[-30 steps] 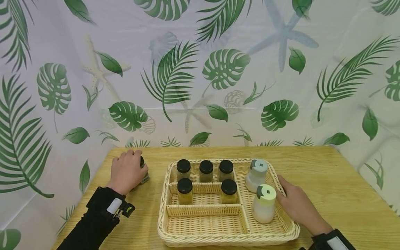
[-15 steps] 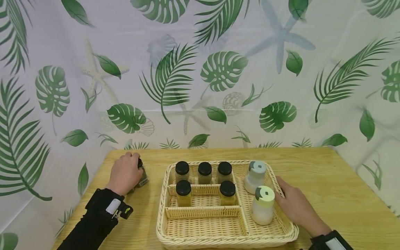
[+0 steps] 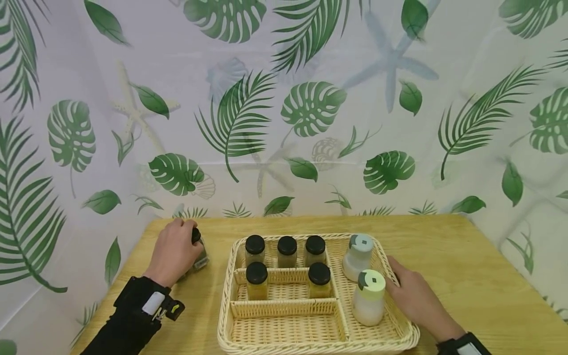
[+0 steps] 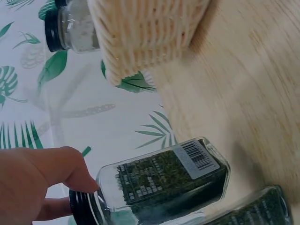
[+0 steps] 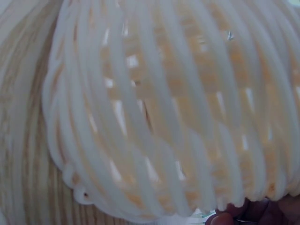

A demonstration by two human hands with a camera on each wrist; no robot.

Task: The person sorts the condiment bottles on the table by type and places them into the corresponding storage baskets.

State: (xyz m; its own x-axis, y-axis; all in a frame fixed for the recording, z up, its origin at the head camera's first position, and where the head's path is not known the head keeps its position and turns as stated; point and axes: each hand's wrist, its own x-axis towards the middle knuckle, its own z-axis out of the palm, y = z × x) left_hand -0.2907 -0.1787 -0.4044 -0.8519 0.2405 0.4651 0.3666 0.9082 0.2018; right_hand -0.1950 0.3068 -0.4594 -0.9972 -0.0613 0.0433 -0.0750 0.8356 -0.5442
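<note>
In the head view my left hand (image 3: 173, 254) pinches the black lid of a glass spice jar (image 4: 161, 187) at the table's left. Dried green herbs and a barcode label show through its glass in the left wrist view. Close beside it is a second herb jar (image 4: 262, 211), partly cut off by the frame. My right hand (image 3: 419, 298) grips the right side of a woven basket (image 3: 226, 315); in the right wrist view its fingertips (image 5: 222, 219) show at the basket's edge.
Several black-lidded jars (image 3: 287, 251) stand in the basket's two rear left compartments. Its right compartment holds a blue-topped shaker (image 3: 357, 259) and a yellow-topped shaker (image 3: 370, 301). Behind the wooden table (image 3: 461, 266) hangs a leaf-print cloth (image 3: 266, 118).
The head view has shifted, so the whole scene sits lower and slightly left. More of the jar shows beside my left hand. My right hand keeps its hold on the basket.
</note>
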